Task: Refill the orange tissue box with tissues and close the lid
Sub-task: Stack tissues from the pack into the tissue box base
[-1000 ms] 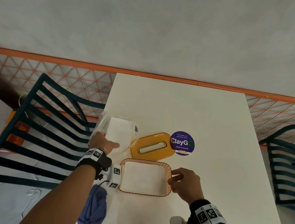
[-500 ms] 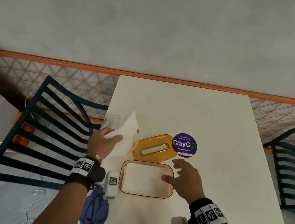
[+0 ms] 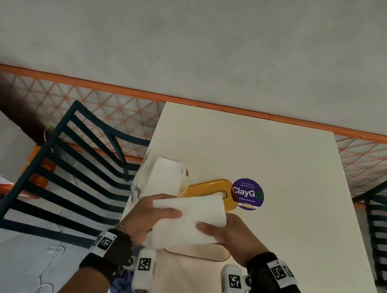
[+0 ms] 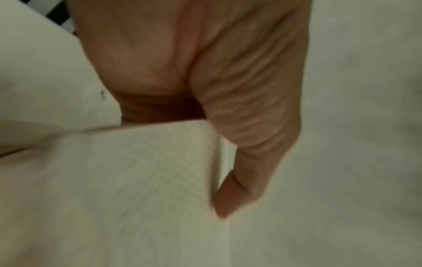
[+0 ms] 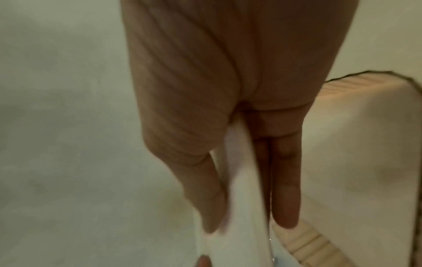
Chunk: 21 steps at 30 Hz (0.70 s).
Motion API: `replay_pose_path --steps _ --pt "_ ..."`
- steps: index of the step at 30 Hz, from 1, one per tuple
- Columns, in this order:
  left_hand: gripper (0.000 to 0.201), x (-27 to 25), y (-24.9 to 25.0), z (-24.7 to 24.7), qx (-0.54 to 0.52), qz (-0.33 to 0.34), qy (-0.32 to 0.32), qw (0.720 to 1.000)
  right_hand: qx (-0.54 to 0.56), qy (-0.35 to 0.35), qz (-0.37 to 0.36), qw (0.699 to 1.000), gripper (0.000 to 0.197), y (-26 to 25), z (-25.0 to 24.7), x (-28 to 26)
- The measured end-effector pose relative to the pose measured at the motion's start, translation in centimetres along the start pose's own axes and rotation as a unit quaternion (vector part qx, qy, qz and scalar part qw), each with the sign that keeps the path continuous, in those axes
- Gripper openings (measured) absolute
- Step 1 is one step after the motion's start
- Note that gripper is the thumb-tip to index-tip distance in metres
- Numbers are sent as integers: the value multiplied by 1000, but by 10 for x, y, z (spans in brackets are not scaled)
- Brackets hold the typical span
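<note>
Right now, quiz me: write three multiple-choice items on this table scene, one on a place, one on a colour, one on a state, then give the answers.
1. Where does the orange lid lie?
A. On the table beyond the open box
B. On the box
C. On the chair

2. What colour is the round ClayGo sticker?
A. Red
B. Purple
C. Yellow

3. How is the tissue stack held?
A. By the left hand alone
B. It lies flat on the table, untouched
C. By both hands, above the open tissue box

Answers:
1 A, the lid rests on the white table, apart from the box.
2 B, the sticker is purple with white lettering.
3 C, the left hand and right hand each grip one end, thumbs on top.
</note>
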<state>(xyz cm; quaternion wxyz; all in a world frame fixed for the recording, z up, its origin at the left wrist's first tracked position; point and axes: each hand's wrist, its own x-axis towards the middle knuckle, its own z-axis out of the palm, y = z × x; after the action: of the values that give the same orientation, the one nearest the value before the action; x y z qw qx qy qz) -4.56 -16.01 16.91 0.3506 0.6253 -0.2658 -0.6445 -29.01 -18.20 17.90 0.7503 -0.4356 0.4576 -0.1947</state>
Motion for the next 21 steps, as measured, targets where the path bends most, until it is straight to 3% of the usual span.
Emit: replay_pose_path --steps 3,10,14,17,21 --pt "66 3 -25 20 -66 -42 68 995 1 40 28 999 45 20 -2 1" --pt "71 5 -44 50 14 -39 146 988 -55 102 65 991 41 43 -2 2" --pt "78 9 -41 38 111 -45 110 987 -72 130 84 985 37 48 -16 4" --pt "85 13 -40 32 169 -40 89 981 -144 171 93 970 25 51 -25 11" --pt "80 17 -41 35 237 -19 94 967 -272 209 109 933 20 53 -22 21"
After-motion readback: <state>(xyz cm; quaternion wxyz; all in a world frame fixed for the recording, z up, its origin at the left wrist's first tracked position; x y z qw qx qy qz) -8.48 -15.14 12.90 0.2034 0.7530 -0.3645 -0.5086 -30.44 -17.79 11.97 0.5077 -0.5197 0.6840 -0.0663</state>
